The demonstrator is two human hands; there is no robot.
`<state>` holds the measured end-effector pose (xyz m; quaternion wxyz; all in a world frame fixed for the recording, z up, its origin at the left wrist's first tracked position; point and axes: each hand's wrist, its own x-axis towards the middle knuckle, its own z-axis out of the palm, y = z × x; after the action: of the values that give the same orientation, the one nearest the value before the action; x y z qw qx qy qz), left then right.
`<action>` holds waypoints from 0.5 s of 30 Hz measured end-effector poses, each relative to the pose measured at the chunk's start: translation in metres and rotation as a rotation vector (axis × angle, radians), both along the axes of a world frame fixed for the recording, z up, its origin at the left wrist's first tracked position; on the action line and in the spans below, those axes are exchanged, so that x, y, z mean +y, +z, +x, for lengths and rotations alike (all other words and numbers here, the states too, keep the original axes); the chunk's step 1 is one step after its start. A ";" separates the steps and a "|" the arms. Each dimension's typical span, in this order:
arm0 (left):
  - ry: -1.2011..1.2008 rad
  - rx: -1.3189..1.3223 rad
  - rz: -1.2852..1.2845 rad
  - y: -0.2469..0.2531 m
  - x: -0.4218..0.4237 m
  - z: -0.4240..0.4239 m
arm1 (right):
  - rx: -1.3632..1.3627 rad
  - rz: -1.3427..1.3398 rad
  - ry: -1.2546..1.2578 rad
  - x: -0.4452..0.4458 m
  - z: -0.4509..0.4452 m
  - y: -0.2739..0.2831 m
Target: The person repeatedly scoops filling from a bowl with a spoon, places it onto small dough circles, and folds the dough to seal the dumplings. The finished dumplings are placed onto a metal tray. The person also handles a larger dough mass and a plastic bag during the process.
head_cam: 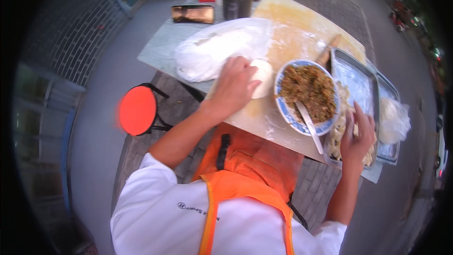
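My left hand (238,84) grips the left edge of a stack of round white dumpling wrappers (262,78), its thumb on the near side. To the right of the stack stands a blue-and-white bowl (282,109) of minced filling (307,90). A pale spoon (308,126) leans in it, handle over the near rim. My right hand (358,132) is over the near part of a metal tray (355,72), where folded dumplings (336,138) lie. Something pale shows between its thumb and fingers; whether held or lying in the tray, I cannot tell.
A white plastic bag (216,51) lies beyond my left hand. Behind it are a phone (193,14) and a dark canister (238,0). A wooden rolling pin (328,49) rests on the floured board (283,17). Right of the tray sits a tied bag (393,120). A red stool (138,110) stands left.
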<state>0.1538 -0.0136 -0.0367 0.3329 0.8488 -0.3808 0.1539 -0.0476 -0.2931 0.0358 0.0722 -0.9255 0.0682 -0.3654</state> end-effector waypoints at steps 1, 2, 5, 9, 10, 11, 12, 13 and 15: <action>-0.005 -0.054 -0.036 -0.001 -0.003 0.001 | -0.017 0.020 0.022 0.009 -0.007 0.000; -0.002 -0.027 -0.042 0.002 -0.003 0.001 | -0.015 0.053 0.027 0.016 -0.012 -0.003; -0.005 0.035 -0.057 0.003 -0.005 0.004 | 0.008 0.117 0.012 0.029 -0.030 -0.006; -0.150 0.148 -0.155 0.007 -0.001 0.002 | 0.032 0.146 0.006 0.038 -0.045 -0.017; -0.172 0.369 -0.262 0.006 0.001 0.000 | 0.035 0.144 0.012 0.044 -0.047 -0.018; -0.192 0.591 -0.367 0.006 0.005 -0.001 | 0.039 0.142 0.018 0.047 -0.048 -0.020; -0.213 0.818 -0.471 0.005 0.007 -0.004 | 0.045 0.135 0.054 0.048 -0.050 -0.024; -0.199 0.960 -0.574 0.005 0.010 -0.007 | 0.091 0.140 0.079 0.050 -0.051 -0.024; -0.173 1.247 -0.777 0.007 0.012 -0.015 | 0.181 0.150 0.120 0.058 -0.053 -0.024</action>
<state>0.1390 -0.0019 -0.0292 0.7751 0.5662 -0.1046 -0.2602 -0.1011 -0.2353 0.0120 0.1562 -0.9491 0.0462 -0.2695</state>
